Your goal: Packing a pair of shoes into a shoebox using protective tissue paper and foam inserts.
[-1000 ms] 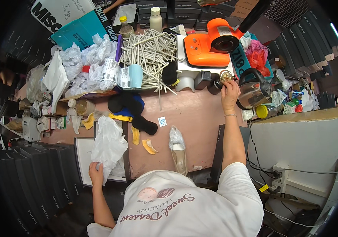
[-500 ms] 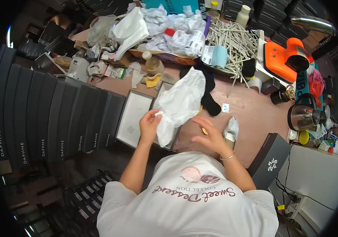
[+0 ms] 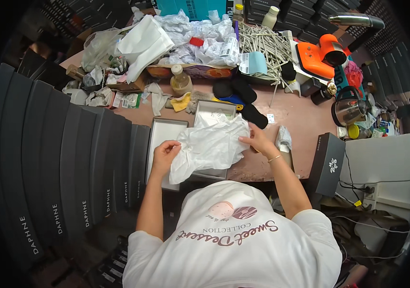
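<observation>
A sheet of white tissue paper (image 3: 212,144) is spread between my two hands over an open shoe box (image 3: 213,104). My left hand (image 3: 165,154) pinches the sheet's left edge. At its right edge, the thumb and fingers of my right hand (image 3: 258,140) are closed on the paper. Most of the box lies hidden beneath the sheet; only its far end and part of the near rim show. Just left of it lies a second shallow grey-rimmed tray or lid (image 3: 167,127) with a white inside, partly covered by the paper and my left hand.
Dark shoe boxes (image 3: 75,158) stand in a row at left. Behind the work lie a bottle (image 3: 181,81), a yellow cloth (image 3: 181,102), black items (image 3: 254,116), crumpled paper (image 3: 186,31) and many pale sticks (image 3: 262,45). An orange device (image 3: 317,56), a glass kettle (image 3: 349,108) and a dark box (image 3: 326,161) are at right.
The tissue paper has come down from a raised, slanted position and spread across the box. My right hand, open and off the paper before, now grips its right edge.
</observation>
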The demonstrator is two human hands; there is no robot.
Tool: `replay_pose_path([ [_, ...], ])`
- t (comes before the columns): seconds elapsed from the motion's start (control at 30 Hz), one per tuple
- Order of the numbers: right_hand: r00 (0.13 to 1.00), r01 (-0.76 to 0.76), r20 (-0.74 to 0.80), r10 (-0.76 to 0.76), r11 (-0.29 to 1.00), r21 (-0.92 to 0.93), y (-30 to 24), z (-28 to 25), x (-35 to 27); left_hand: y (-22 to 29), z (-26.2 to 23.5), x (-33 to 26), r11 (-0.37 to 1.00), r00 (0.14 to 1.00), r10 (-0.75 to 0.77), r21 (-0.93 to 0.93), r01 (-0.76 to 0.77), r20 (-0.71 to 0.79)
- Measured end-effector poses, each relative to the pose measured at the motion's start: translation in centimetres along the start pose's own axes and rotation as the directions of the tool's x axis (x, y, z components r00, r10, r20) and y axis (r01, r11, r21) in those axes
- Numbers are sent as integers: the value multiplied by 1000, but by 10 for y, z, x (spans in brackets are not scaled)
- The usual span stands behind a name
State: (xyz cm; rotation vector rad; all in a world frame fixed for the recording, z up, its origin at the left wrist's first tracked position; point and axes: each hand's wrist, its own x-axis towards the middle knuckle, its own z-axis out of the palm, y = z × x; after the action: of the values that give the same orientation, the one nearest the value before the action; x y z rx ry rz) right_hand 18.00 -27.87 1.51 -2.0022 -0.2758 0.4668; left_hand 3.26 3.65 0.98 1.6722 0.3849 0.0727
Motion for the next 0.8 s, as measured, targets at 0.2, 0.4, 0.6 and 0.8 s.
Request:
replay_pose_path([
  [0.2,992,66,-103,-71,997,-45,-4,70,-22,34,-21,20,521,814,578,745,-417,51],
  [0.4,935,354,17,-355,924,-144,-95,111,-59,40,52,-2,986,992,49,-167,-29,118],
  [0.6,997,49,49,-67,950,309,-59,116,-65,35,48,-4,860,953,-34,-478,181,301],
  [0.8,994,38,-105,-9,959,281,-33,87,-47,16,14,-3,924,986,-168,-353,149,-22],
])
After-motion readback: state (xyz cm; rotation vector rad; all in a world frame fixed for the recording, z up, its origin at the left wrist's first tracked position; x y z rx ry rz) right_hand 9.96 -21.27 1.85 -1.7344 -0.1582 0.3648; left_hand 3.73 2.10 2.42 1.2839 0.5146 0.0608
